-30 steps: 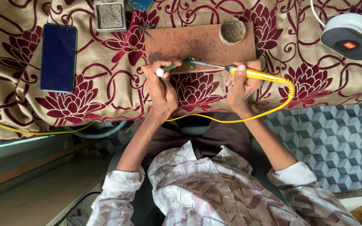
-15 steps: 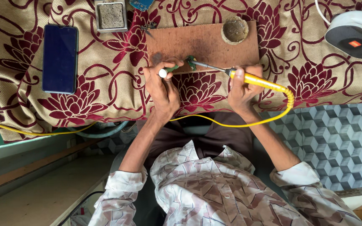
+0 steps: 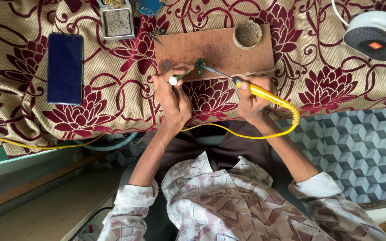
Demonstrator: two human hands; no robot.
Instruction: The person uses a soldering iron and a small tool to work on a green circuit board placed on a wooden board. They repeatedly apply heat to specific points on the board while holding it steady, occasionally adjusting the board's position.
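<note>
Just below the brown board (image 3: 215, 47), the left hand (image 3: 173, 96) pinches a white-tipped tool (image 3: 174, 80); the right hand (image 3: 251, 96) grips the yellow soldering iron (image 3: 264, 93), tip pointing up-left onto the green part (image 3: 199, 66). Beyond the board's right corner sits a round tin (image 3: 247, 35).

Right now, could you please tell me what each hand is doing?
Left hand: closed on a small green part with a white end, at the brown board's edge.
Right hand: closed on the yellow soldering iron.
</note>
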